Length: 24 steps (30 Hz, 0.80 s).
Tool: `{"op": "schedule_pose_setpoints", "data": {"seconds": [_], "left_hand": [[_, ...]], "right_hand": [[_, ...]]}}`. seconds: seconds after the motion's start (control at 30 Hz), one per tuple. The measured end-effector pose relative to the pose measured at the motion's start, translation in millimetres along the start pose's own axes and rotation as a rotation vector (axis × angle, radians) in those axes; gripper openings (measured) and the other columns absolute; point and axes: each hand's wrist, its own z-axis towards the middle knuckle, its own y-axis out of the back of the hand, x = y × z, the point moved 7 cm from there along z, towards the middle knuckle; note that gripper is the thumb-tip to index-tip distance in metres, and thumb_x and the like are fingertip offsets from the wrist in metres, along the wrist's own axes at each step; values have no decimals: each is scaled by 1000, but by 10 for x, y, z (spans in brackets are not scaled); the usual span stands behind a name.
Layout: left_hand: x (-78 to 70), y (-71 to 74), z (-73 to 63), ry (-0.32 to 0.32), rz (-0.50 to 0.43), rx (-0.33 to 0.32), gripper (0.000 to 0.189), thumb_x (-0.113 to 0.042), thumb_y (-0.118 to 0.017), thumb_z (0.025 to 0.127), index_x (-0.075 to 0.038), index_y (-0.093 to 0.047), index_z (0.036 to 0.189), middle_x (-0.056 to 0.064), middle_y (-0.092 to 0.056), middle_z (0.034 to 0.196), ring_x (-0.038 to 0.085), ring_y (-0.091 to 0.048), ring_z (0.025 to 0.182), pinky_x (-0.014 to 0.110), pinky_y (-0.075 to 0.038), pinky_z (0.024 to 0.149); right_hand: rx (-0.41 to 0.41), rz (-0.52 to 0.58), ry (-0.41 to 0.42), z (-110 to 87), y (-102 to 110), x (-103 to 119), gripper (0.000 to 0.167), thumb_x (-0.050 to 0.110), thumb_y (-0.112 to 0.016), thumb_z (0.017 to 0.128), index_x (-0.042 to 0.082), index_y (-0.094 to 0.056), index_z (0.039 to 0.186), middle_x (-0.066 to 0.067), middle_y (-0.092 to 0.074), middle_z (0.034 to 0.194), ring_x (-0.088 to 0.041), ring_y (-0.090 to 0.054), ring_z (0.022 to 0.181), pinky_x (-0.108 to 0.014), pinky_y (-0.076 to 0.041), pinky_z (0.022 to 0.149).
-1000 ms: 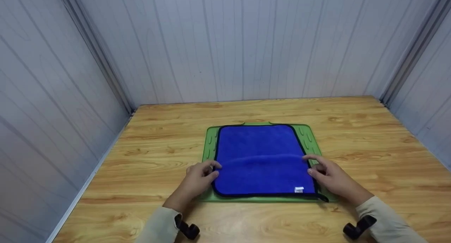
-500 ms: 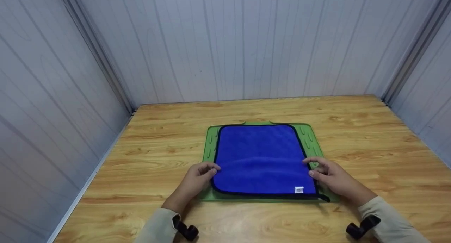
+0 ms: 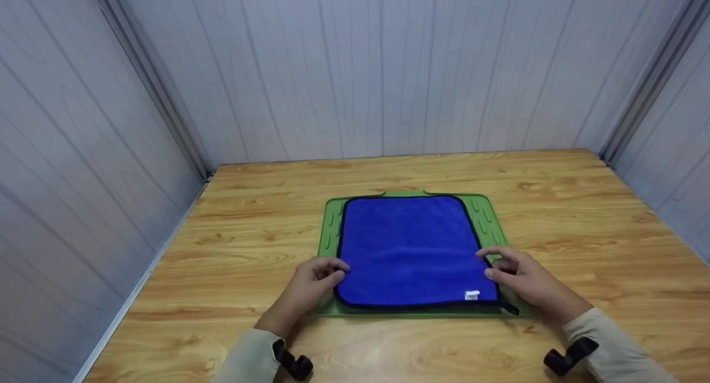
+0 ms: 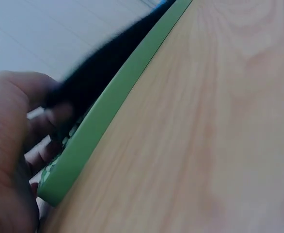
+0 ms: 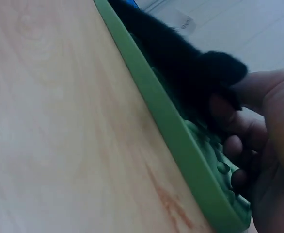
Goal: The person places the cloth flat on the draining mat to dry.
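Note:
A blue cloth (image 3: 407, 233) with a black border lies spread over a green tray (image 3: 488, 227). At its near right corner are a small white label (image 3: 472, 295) and a black loop. My left hand (image 3: 310, 283) pinches the cloth's left edge between thumb and fingers. On the opposite edge my right hand (image 3: 524, 280) pinches it the same way. Both wrist views show the dark underside of the cloth (image 4: 103, 68) raised a little off the tray at the near side. Fingers of the right hand (image 5: 277, 111) hang close above the tray's bumpy surface.
The tray sits on a wood-grain table (image 3: 249, 222). Pale panelled walls (image 3: 355, 72) rise behind the table and at both sides. Black wrist mounts (image 3: 294, 363) are strapped over both sleeves.
The raised fold across the middle of the cloth has flattened into softer ripples nearer me. The near edge with the label has shifted slightly. Both hands stay at nearly the same places.

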Motion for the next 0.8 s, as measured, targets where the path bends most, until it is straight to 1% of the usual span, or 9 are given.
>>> {"op": "schedule_pose_setpoints", "data": {"seconds": [0.07,0.2,0.27,0.4,0.47,0.57,0.7,0.73,0.8], "left_hand": [[15,4,-4,7,-24,3,13,-16,-66,100,-13,-75,107,-1,-61,86,15,-52,79,31,-44,76],[16,-5,12,-16,125,40,11,-17,-68,97,-22,-78,101,-6,-62,82,16,-50,83,46,-28,99],[6,-11,22,-33,197,58,12,-19,-69,96,-26,-77,101,-9,-61,80,18,-49,85,51,-17,101],[-4,-12,43,-15,233,69,17,-22,-71,95,-28,-73,111,-8,-59,87,21,-49,88,53,-16,101],[-14,-3,78,19,227,61,22,-24,-70,96,-27,-71,118,-5,-61,96,22,-51,94,53,-16,102],[-19,33,190,119,175,29,28,-28,-66,99,-25,-67,127,0,-63,117,24,-53,109,54,-21,106],[-55,92,436,237,150,-3,34,-32,-60,102,-23,-64,135,8,-61,134,27,-55,121,54,-38,105],[-79,108,506,253,156,-4,35,-32,-59,103,-21,-64,136,10,-60,135,28,-55,122,55,-37,106],[-118,133,644,286,143,4,38,-33,-57,104,-18,-62,139,12,-58,140,30,-54,127,55,-40,106]], "right_hand": [[-18,20,7,0,21,-4,37,14,-58,104,-3,-51,136,3,-42,68,-7,-38,59,-29,-38,56],[23,-63,-38,-5,-7,-27,33,20,-62,102,5,-57,131,4,-43,69,-7,-39,58,-27,-39,54],[52,-126,-56,-5,-31,-28,31,24,-64,101,10,-59,129,3,-42,69,-7,-38,56,-26,-38,52],[81,-186,-64,20,-34,10,33,25,-66,100,14,-59,130,1,-46,73,-8,-40,57,-26,-38,52],[67,-176,-75,57,0,34,37,24,-66,100,12,-57,133,-2,-48,78,-11,-43,61,-27,-39,54],[12,-137,-100,169,79,64,44,23,-65,100,6,-53,139,-12,-57,97,-16,-52,76,-28,-46,64],[-65,-74,-147,423,217,82,50,23,-61,103,3,-46,146,-25,-56,129,-27,-60,99,-35,-52,73],[-72,-56,-161,504,250,82,52,23,-60,103,3,-44,148,-27,-54,135,-29,-61,103,-37,-53,74],[-82,-48,-205,674,315,75,53,25,-58,105,5,-42,151,-27,-50,141,-30,-60,102,-38,-52,71]]}}
